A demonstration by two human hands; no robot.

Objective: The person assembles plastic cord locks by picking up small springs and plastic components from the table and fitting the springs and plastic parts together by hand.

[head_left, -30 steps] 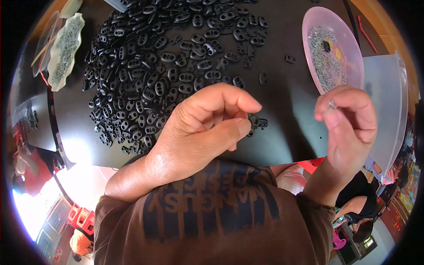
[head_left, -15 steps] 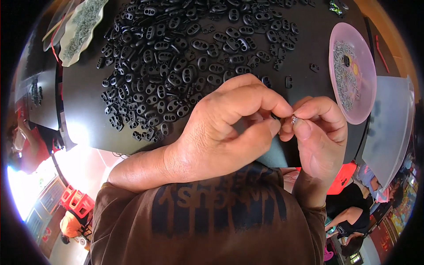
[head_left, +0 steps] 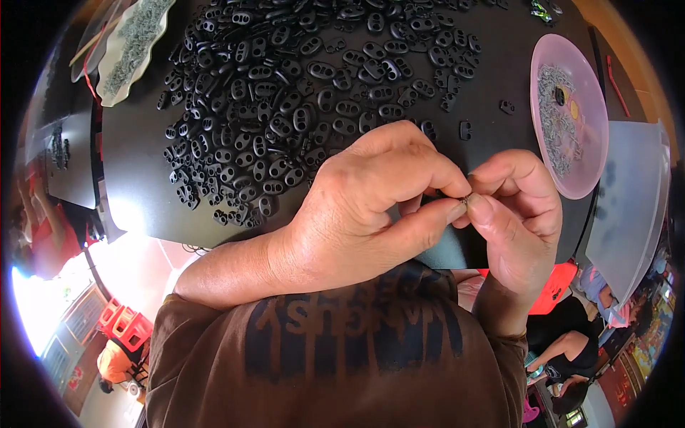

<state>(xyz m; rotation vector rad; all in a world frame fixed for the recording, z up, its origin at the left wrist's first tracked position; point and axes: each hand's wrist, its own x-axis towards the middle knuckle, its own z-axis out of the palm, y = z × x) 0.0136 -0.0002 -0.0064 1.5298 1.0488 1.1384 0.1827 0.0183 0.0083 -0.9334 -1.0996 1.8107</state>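
Over the table's near edge, my left hand (head_left: 382, 203) and my right hand (head_left: 519, 221) meet fingertip to fingertip. Thumb and index finger of each are pinched together around a tiny metal piece (head_left: 465, 200), which looks like a small spring; the fingertips cover most of it. A bit of something dark shows behind my left index finger, too hidden to name. Beyond my left hand spreads a large heap of black plastic two-hole cord locks (head_left: 282, 127). A pink oval bowl (head_left: 596, 143) with many small metal springs (head_left: 553, 121) stands to the right of my right hand.
At the far left, a pale wavy-edged tray (head_left: 110, 90) holds more grey metal springs. Single black pieces (head_left: 506, 107) lie between heap and bowl. A red stick (head_left: 617, 85) lies beyond the bowl. Other people sit around, and red stools (head_left: 125, 324) stand behind left.
My left thumb and index finger have closed onto the metal piece at my right fingertips. The piece, shiny and plainer to see before, is now mostly covered.
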